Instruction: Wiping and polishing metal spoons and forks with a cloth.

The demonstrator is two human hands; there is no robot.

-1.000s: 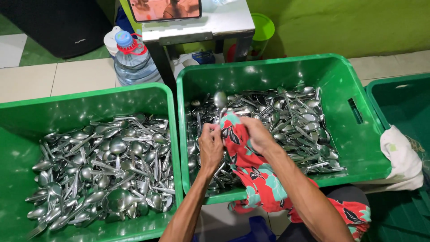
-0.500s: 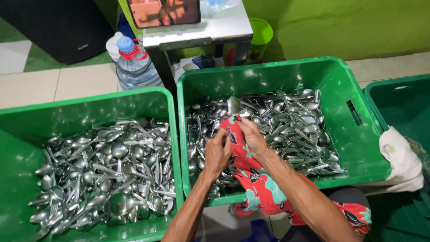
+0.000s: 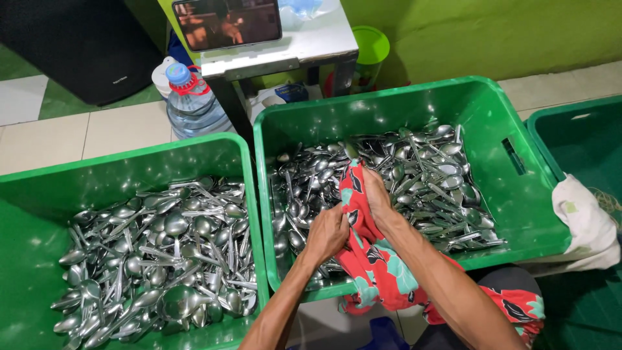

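Drying a steel spoon [image 3: 350,151] in a red floral cloth [image 3: 372,259].
Your left hand [image 3: 328,231] is gripping the cloth, your right hand [image 3: 378,198] is wrapping the spoon above the middle green plastic crate [image 3: 518,155], so drips fall inside.

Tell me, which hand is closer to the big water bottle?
Left. The left hand grips the red flowered cloth on the side toward the water bottle. The right hand holds the cloth farther right, over the crate of spoons.
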